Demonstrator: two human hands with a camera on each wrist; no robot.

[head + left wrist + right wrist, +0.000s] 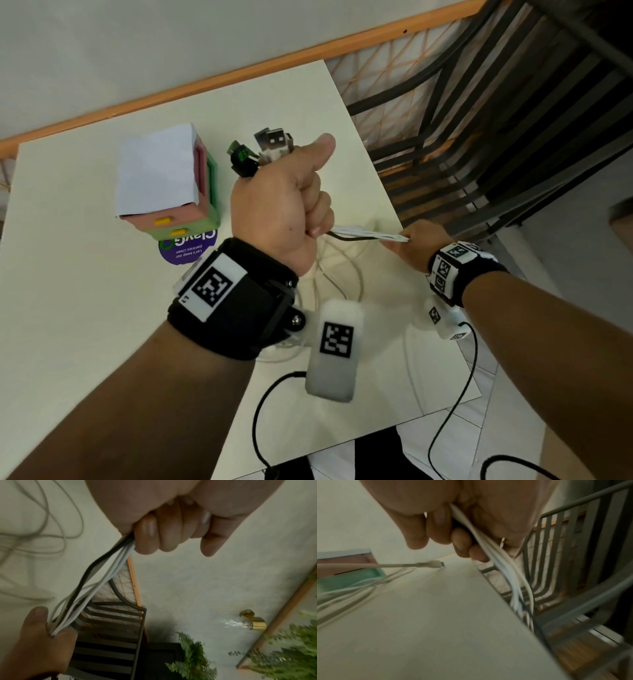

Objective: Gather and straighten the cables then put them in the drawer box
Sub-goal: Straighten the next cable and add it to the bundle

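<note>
Over the tabletop [68,274], far left, the drawer box [168,185] sits apart from both hands, pink and green with yellow pulls, on a purple round sticker [186,251]. Right of it, the left hand [281,205] is raised in a tight fist around the cables [368,235], thumb up, USB plugs [274,142] sticking out the top of the fist. From the fist's underside a bunch of white cables and one black runs taut to the right. Loose white loops [342,284] lie on the tabletop below. At the tabletop's right edge, the right hand [416,245] pinches the same bundle, fingers curled around it, back of hand up.
</note>
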